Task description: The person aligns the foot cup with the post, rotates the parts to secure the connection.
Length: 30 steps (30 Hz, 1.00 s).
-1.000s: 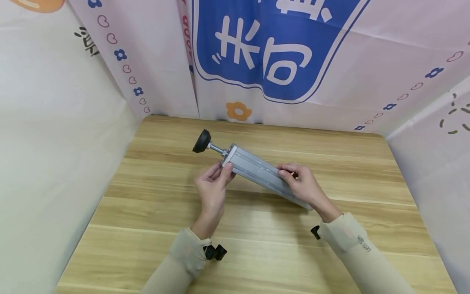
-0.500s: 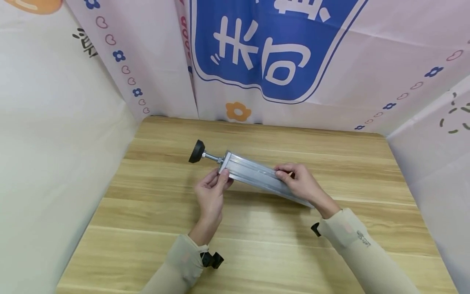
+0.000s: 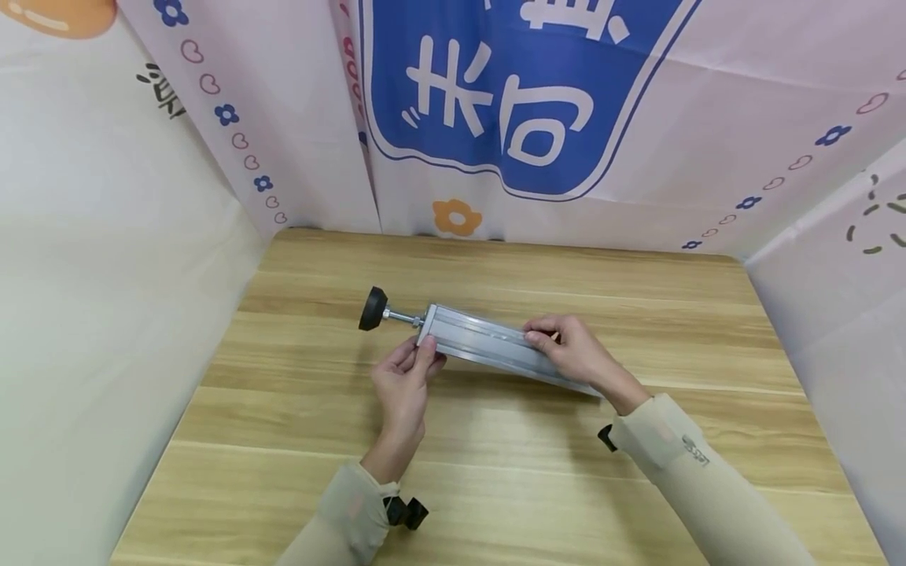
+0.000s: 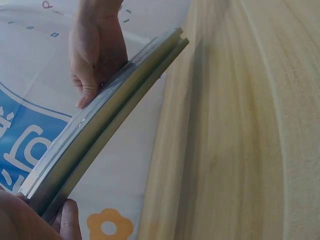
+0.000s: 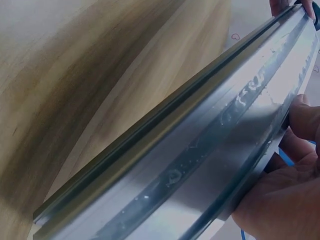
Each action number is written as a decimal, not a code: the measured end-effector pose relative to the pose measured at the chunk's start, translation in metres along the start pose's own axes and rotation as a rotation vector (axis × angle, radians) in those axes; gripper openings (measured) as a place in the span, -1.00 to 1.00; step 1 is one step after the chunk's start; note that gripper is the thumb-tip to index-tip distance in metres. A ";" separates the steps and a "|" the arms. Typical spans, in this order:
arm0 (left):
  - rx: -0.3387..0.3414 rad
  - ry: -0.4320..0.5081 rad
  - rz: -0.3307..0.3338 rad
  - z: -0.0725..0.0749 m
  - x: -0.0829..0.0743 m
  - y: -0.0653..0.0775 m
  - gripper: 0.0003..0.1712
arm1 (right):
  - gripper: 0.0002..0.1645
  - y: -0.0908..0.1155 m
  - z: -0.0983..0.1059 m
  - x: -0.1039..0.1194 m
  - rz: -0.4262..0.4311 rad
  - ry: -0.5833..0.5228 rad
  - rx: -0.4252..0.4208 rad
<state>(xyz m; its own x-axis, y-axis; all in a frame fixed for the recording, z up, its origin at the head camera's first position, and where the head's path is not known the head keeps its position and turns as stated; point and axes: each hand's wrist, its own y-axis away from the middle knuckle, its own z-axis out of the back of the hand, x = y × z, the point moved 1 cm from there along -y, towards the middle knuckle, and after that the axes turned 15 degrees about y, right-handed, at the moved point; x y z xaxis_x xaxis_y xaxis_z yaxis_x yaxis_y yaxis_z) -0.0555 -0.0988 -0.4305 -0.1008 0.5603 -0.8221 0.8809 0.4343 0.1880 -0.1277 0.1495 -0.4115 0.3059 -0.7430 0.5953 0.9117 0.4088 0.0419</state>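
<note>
Both hands hold a grooved aluminium profile [image 3: 488, 343] above the wooden table. From its left end a threaded bolt [image 3: 403, 317] sticks out, carrying a round black levelling foot [image 3: 373, 308]. The left hand [image 3: 405, 385] pinches the lower corner of that end, thumb on top, close to the light end plate. Along the far edge, right of the middle, the right hand [image 3: 573, 350] grips the profile between thumb and fingers. In the right wrist view, whitish smears mark a groove of the profile [image 5: 200, 150]. The left wrist view shows the profile's slotted side [image 4: 105, 125].
The wooden table [image 3: 495, 487] lies under the hands. A printed cloth [image 3: 297, 102] with a blue panel hangs behind it, and pale cloth walls [image 3: 106, 314] stand at both sides. Dark wrist mounts [image 3: 406, 512] sit at the cuffs.
The profile's left end with the black foot has swung down toward the person and slightly left, so it lies flatter across the view. Both hands keep their grip.
</note>
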 end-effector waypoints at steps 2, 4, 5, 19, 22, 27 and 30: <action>0.003 -0.013 -0.001 0.002 0.001 0.000 -0.58 | -0.73 -0.001 0.001 0.000 -0.003 0.005 0.012; 0.005 -0.021 -0.002 0.003 0.002 0.000 -0.58 | -0.73 -0.002 0.001 0.000 -0.002 0.009 0.024; 0.006 -0.023 -0.003 0.004 0.003 0.000 -0.58 | -0.72 -0.002 0.001 0.000 0.000 0.010 0.030; -0.042 -0.038 0.071 0.014 0.010 0.000 -0.50 | -0.71 -0.009 -0.006 -0.005 0.026 -0.036 0.116; -0.051 -0.038 0.093 0.016 0.011 0.001 -0.48 | -0.71 -0.010 -0.006 -0.005 0.032 -0.034 0.128; -0.072 -0.040 0.114 0.019 0.014 0.004 -0.44 | -0.72 -0.011 -0.007 -0.005 0.037 -0.034 0.154; -0.077 -0.039 0.115 0.020 0.016 0.004 -0.43 | -0.72 -0.011 -0.008 -0.006 0.035 -0.029 0.159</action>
<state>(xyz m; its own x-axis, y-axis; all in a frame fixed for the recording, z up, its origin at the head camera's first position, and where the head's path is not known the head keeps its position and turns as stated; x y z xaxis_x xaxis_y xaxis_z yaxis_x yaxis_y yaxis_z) -0.0444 -0.1017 -0.4534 0.0185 0.5825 -0.8126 0.8473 0.4223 0.3220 -0.1373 0.1451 -0.4220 0.3270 -0.7123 0.6211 0.8447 0.5150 0.1459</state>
